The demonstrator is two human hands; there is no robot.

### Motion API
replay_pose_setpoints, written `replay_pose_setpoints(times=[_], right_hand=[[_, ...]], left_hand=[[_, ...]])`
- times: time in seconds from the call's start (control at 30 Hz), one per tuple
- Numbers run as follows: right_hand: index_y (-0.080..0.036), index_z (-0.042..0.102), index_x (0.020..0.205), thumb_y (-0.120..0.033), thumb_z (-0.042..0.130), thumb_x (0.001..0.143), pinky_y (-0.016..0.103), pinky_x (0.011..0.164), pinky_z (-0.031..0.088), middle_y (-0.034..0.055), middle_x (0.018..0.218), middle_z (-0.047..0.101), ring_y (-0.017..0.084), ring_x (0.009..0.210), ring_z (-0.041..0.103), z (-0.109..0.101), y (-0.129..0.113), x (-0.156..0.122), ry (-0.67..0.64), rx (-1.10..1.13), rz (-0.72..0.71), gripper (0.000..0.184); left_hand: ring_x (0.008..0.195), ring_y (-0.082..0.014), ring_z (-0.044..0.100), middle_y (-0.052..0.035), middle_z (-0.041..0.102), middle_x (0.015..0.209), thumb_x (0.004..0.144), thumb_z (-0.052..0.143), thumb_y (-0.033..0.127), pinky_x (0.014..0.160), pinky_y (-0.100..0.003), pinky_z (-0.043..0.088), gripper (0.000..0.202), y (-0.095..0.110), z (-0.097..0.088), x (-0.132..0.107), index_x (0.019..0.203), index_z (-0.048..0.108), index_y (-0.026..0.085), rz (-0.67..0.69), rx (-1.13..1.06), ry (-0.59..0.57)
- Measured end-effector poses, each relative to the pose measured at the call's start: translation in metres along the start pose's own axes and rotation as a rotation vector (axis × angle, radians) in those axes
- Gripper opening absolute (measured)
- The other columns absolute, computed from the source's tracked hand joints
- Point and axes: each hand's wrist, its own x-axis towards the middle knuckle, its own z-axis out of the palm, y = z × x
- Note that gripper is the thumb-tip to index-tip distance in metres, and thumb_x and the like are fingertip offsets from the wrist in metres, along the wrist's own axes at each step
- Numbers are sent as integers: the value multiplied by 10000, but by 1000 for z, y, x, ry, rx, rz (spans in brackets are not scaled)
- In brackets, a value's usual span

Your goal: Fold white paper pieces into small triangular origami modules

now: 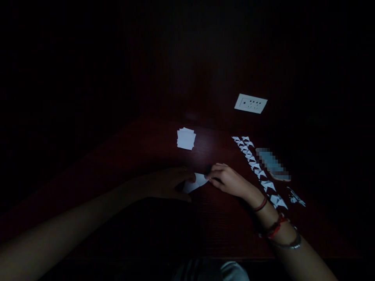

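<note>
A small white sheet of paper (197,183), partly folded by its slanted outline, lies on the dark red table between my hands. My left hand (168,182) is in deep shadow and grips the sheet's left side, its thumb and a fingertip on the paper. On the other side, my right hand (227,179) pinches the right corner with closed fingers. The paper's ends are hidden under the fingertips. Beyond my hands sits a loose stack of white square papers (186,139).
On the right, several folded white paper pieces (252,160) run in rows along the table. A phone (274,164) with a blurred screen lies beside them, near a small pale tangled item (296,197). A white socket plate (250,104) is on the back wall. The surroundings are very dark.
</note>
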Motion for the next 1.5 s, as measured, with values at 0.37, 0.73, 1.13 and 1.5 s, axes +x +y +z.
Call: replay_pose_setpoints(times=[0.37,0.73,1.13,1.5], right_hand=[[-179,560,1027,-328,459,833,323,785,368,63,918,561,177,870,491,8,-6,8,74,-73,23,264],[-159,566,976,-279,550,773,276,780,402,58,919,540,153,864,503,16,15,14,287,233,150,236],[-142,581,768,-154,525,722,207,614,393,1,695,580,99,624,525,21,18,26,284,417,498,73],[-141,635,790,-155,547,662,213,591,404,1,650,603,106,591,544,20,13,24,334,441,640,156]], left_hand=[[972,-144,520,-28,568,1076,828,434,109,840,-245,400,263,-18,8,3,1024,573,214,128,31,40],[1082,-212,436,-37,470,1224,823,511,334,916,-355,319,395,-35,22,2,1201,433,252,77,200,88],[1213,-249,288,-35,260,1371,788,518,461,983,-448,183,460,-23,17,4,1221,396,362,32,277,-21],[1150,-203,368,-45,437,1260,887,380,388,973,-374,216,408,-18,18,5,1277,341,273,101,320,36]])
